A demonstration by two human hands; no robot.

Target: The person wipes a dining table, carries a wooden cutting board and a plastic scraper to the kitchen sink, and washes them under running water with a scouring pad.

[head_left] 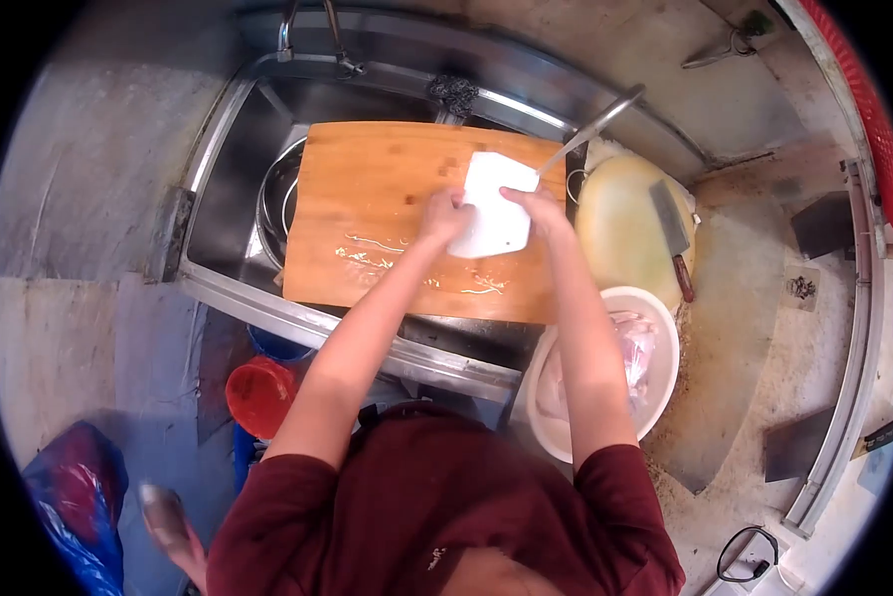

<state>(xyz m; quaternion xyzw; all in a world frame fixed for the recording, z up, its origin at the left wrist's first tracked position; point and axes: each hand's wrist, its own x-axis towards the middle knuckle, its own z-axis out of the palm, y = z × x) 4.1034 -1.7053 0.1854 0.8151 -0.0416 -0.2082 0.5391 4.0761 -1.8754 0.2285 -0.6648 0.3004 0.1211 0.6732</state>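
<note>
A flat white piece (492, 214), roughly rectangular with angled corners, is held over a wooden cutting board (367, 179). I cannot make out exactly what it is. My left hand (446, 216) grips its left edge, fingers curled. At the right edge my right hand (536, 204) is closed on it, the thumb lying on top and the other fingers mostly hidden underneath. Wet, shiny streaks mark the lower part of the board.
The board lies across a metal sink (230, 214) with a tap (312, 40) behind. Rightward are a round yellowish board (610, 223), a cleaver (671, 223) on it, and a white basin (670, 372) holding pale raw meat. A red bucket (259, 395) stands below left.
</note>
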